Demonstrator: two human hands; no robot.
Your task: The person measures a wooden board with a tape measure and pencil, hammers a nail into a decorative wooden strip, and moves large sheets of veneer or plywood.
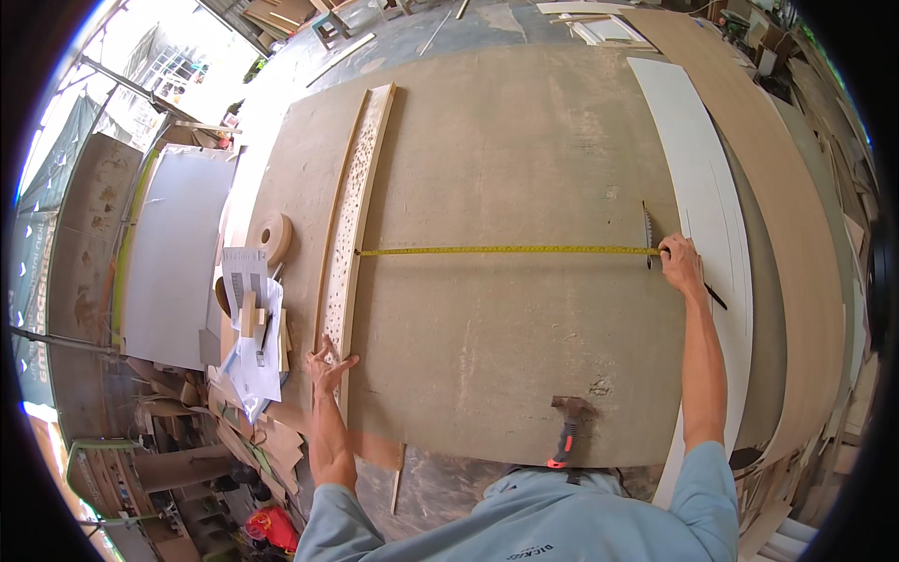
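A yellow tape measure (510, 250) is drawn out straight across the brown worktable (524, 337). Its left end meets the edge of a long, narrow wooden piece with a speckled face (354, 192). My right hand (682, 264) is closed round the right end of the tape, and its case is hidden by the fingers. My left hand (328, 367) rests with spread fingers across the near part of the speckled piece. A dark, pen-like stick (714, 297) shows just below my right hand. Left of that hand lies a thin toothed blade (647, 234).
A hammer (567, 431) lies at the table's near edge. White strip (707, 178) and a long brown board (796, 197) run along the right. On the left are a tape roll (273, 237), papers (257, 361) and a grey panel (176, 258).
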